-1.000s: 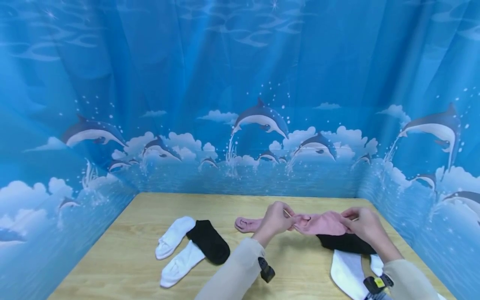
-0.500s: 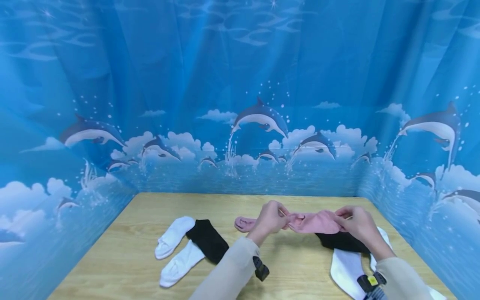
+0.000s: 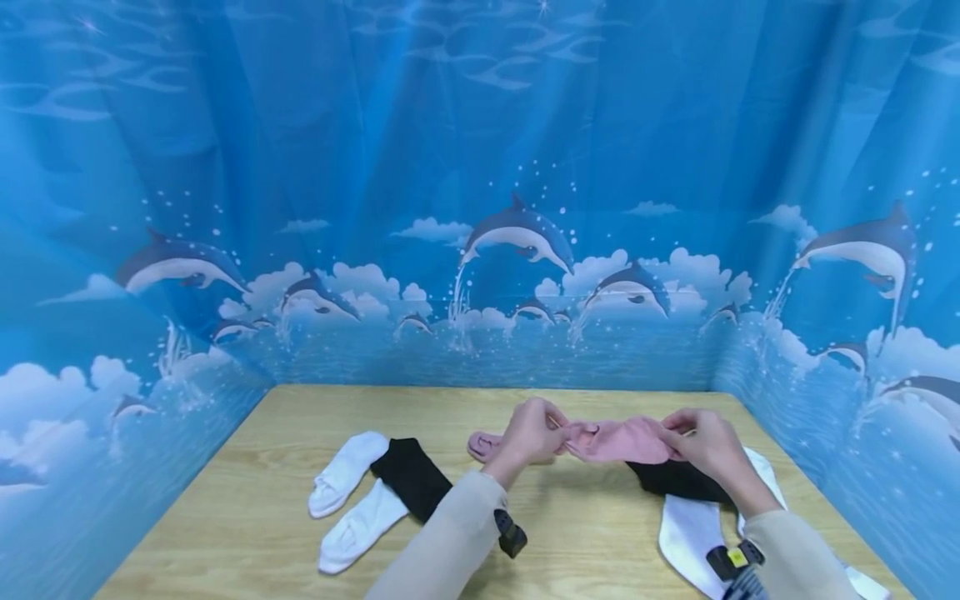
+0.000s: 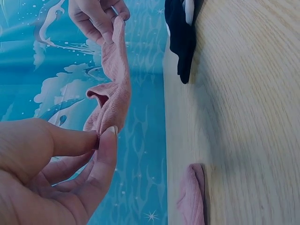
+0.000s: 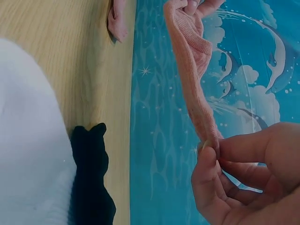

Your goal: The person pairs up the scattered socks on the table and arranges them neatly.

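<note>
- Right now we are looking at a pink sock (image 3: 618,440) hanging lengthwise between two hands, above the table (image 3: 225,508) and touching neither it nor the other socks.
- At one end, the left hand (image 3: 532,433) is pinching the fabric, thumb against fingertip; at the other, the right hand (image 3: 705,442) is pinching it likewise, so we are seeing both hands clamped on the same sock, well apart from each other.
- We are judging the step in hand to be holding the sock out and straightening it; near the left hand the fabric is folding into a dark gap, and we are not quite managing to tell whether that is the cuff or just a crease.
- For a next move, we are thinking that laying it flat would be calling for both pinches lowering together, with the fabric kept taut so that the fold is not bunching.
- Just beyond the left hand, a second pink sock (image 3: 482,446) is lying on the table, partly hidden by that hand; it is seeming a likely match.
- Farther left, a black sock (image 3: 416,475) is resting over the end of one white sock (image 3: 363,527) and beside another white sock (image 3: 348,473).
- Below the right hand, another black sock (image 3: 678,481) is lying against a broad white sock (image 3: 688,542), the arm covering some of what is there.
</note>
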{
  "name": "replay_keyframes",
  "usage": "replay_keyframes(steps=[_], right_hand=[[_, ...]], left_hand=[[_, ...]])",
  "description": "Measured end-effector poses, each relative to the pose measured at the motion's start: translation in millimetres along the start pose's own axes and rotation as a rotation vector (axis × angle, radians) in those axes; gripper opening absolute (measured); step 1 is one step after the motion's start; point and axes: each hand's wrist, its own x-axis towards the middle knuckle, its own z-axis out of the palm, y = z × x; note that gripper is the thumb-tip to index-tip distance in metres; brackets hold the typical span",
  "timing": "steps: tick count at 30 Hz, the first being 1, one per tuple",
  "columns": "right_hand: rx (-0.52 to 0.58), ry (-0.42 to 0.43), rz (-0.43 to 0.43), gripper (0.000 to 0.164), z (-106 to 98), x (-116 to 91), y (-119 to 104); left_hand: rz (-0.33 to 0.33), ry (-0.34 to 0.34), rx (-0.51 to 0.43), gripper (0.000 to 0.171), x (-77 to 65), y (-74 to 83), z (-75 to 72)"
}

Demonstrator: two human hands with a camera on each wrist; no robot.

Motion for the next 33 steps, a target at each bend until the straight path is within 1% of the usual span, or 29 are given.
replay_keyframes(steps=[4,7,11,15,18,24,28,33], right_hand=[[0.007,-0.015,0.017,0.022,1,1,-3],[0.016,-0.023,0.029,0.021,3,0,-5],[0.026,-0.029,0.029,0.019,6,-1,-9],[0.027,-0.035,0.025,0.018,9,-2,-13],[0.038,-0.046,0.03,0.018,11,-2,-16],[0.078,-0.066,0.05,0.018,16,-3,-20],[0.097,-0.07,0.053,0.016,18,-4,-23],[0.095,-0.07,0.037,0.017,20,-3,-26]], left_hand=[[-0.026,-0.008,-0.006,0.01,-2.7,0.3,-3.9],[-0.037,-0.009,0.012,0.01,-4.4,0.0,-6.4],[-0.013,-0.006,0.043,0.01,-5.9,-1.9,-10.6],[0.014,-0.009,0.043,0.007,-6.6,-4.7,-15.3],[0.021,-0.008,0.049,0.006,-6.5,-6.7,-18.1],[0.004,0.001,0.051,0.006,-6.5,-9.7,-22.1],[-0.004,0.006,0.073,0.004,-5.4,-12.1,-23.8],[-0.016,0.026,0.089,0.004,-4.3,-14.2,-24.6]])
